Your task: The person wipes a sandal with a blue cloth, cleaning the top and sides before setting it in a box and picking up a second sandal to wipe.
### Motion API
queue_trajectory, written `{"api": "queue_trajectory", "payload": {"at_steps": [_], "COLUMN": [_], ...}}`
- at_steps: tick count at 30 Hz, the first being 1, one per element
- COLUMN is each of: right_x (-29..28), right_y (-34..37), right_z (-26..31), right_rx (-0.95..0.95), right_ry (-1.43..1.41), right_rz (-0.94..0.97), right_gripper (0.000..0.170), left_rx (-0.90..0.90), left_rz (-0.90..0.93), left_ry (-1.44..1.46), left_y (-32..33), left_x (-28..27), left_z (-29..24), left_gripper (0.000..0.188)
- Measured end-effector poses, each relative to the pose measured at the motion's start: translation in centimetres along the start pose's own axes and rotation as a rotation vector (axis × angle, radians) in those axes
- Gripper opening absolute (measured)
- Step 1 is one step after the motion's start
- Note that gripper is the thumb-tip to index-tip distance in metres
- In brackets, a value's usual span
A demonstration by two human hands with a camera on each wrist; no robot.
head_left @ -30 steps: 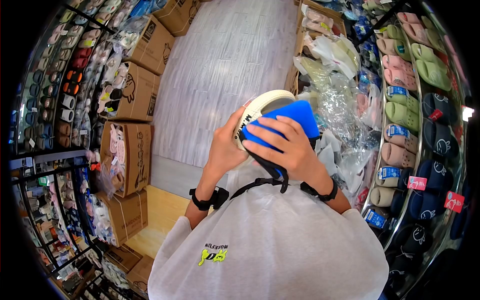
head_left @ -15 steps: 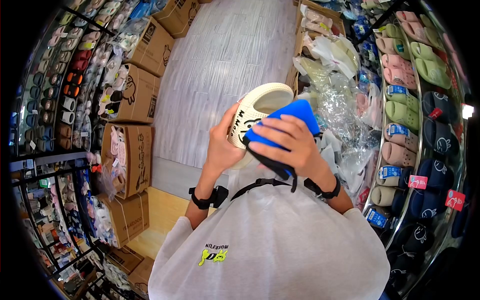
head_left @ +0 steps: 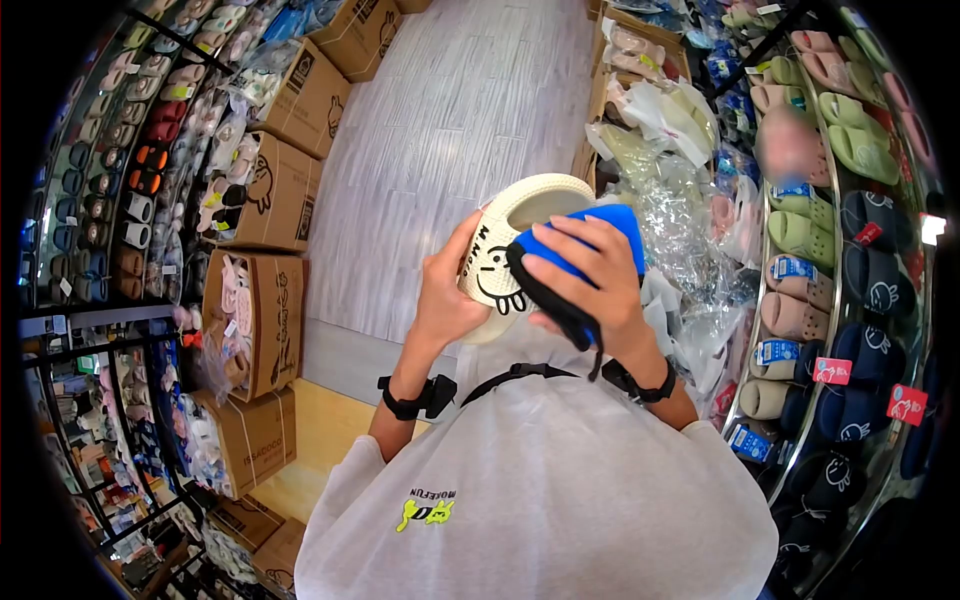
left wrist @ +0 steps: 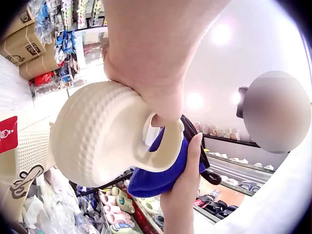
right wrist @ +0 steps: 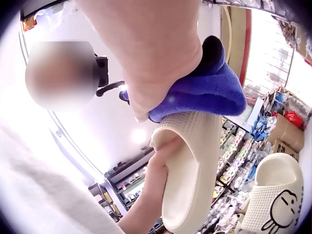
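Observation:
My left hand [head_left: 447,295] grips a cream slipper [head_left: 500,212] with black lettering and a rabbit face drawn on it. My right hand [head_left: 602,280] holds a fuzzy blue cloth [head_left: 627,230] with a black edge and cord, its fingers bent over the cloth. The cloth overlaps the slipper's right side in the head view. In the right wrist view, the blue cloth [right wrist: 209,92] lies right at the slipper's [right wrist: 187,187] band, and left fingers reach into the foot opening. A second cream slipper [right wrist: 265,202] with a rabbit face shows at lower right; a red tag [left wrist: 9,134] appears in the left wrist view.
Cardboard boxes [head_left: 265,320] of bagged slippers line the left, beside shoe racks. Clear plastic bags [head_left: 680,230] pile up at right, next to shelves of clogs [head_left: 800,230] and slides. Grey plank floor [head_left: 440,110] runs ahead between the two sides.
The slipper has turned so its rabbit face shows more. My right hand and the blue cloth have tilted and shifted slightly right, uncovering more of the drawing. My left hand keeps its grip.

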State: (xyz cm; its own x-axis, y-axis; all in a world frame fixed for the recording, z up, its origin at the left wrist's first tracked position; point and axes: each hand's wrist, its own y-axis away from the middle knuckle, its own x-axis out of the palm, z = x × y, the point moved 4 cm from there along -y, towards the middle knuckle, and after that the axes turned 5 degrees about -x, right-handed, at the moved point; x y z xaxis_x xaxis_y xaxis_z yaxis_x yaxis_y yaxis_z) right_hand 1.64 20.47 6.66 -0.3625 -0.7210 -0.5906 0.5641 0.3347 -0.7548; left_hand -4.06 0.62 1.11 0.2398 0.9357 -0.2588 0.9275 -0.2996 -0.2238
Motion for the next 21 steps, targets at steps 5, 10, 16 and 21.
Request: {"api": "queue_trajectory", "payload": {"at_steps": [5, 10, 16, 21], "right_x": [0.8, -0.5, 0.6, 0.4], "right_y": [0.8, 0.3, 1.1, 0.7], "right_z": [2.4, -0.5, 1.7, -0.1], "right_rx": [-0.107, 0.058, -0.067, 0.056], "right_ry": [0.013, -0.012, 0.011, -0.014], "right_rz": [0.105, 0.002, 0.089, 0.047], "right_gripper": [0.041, 0.047, 0.044, 0.048], "left_rx": [-0.020, -0.021, -0.020, -0.063], "left_rz": [0.008, 0.036, 0.025, 0.018], "left_ry": [0.088, 0.012, 0.048, 0.049], "left_y": [-0.2, 0.0, -0.4, -0.3], "left_x": [0.3, 0.3, 0.7, 0.5], "left_z": [0.1, -0.1, -0.2, 0.0], "left_gripper": [0.078, 0.079, 0.076, 0.077]}}
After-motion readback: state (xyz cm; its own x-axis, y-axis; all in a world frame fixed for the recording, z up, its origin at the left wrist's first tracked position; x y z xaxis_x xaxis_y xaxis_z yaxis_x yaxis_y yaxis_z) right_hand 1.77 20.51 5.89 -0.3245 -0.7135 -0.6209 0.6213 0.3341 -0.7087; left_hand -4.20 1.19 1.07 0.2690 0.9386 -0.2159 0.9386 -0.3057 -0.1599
